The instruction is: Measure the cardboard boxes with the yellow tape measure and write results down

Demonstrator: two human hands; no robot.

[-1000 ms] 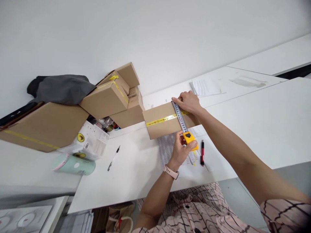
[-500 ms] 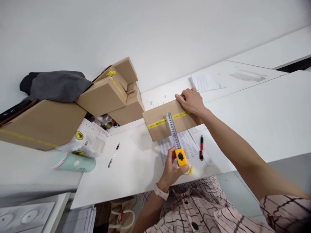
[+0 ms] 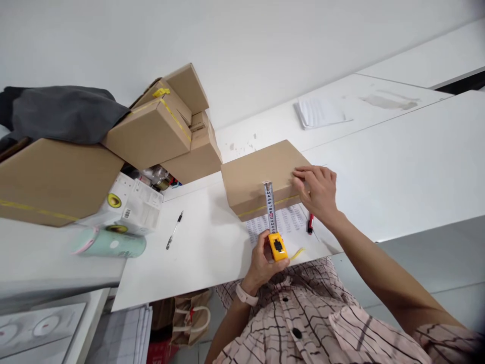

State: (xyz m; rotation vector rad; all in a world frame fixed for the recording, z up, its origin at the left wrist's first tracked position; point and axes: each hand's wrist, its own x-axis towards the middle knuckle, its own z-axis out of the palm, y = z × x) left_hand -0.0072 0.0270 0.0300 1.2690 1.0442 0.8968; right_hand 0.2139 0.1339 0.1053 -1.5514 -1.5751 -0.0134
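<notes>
A closed brown cardboard box rests on the white table, its broad plain face up and yellow tape along the narrow side toward me. In my left hand is a yellow tape measure. Its metal blade is pulled out a short way, the tip over the box's near edge; I cannot tell if it touches. My right hand bends its fingers and thumb on the right end of the box. A printed sheet is partly under the box, and a red-and-black marker is partly hidden behind my right hand.
Several cardboard boxes are stacked at the left, with dark cloth on them. A white avocado-print box and a mint-green bottle stand near. A pen lies left; papers lie at the back.
The box has tipped so its plain broad face shows and the taped side faces me. My right hand has moved from its far edge to its right end. The tape measure stays in my left hand.
</notes>
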